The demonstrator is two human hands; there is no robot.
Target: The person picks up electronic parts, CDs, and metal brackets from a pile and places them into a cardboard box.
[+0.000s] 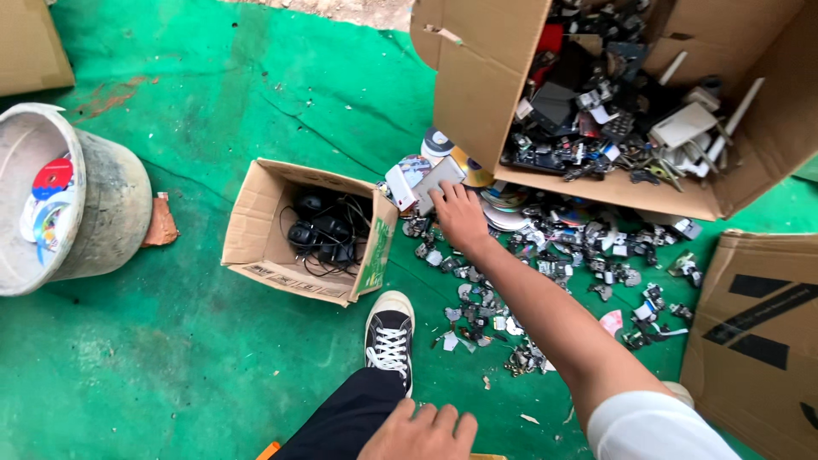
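Observation:
My right hand (460,215) reaches forward over a heap of small electronic scrap (554,255) on the green mat, its fingers resting on a flat grey device (439,179) beside several discs (503,200). Whether it grips the device I cannot tell. My left hand (422,433) rests on my knee at the bottom edge, fingers curled, holding nothing. A large tipped cardboard box (477,94) full of mixed electronic parts lies just beyond the right hand.
A small open cardboard box (256,230) holding black computer mice and cables sits left of the hand. A grey bucket (111,204) with discs inside lies at far left. Another cardboard box (758,332) stands at right. My shoe (389,328) is on the mat.

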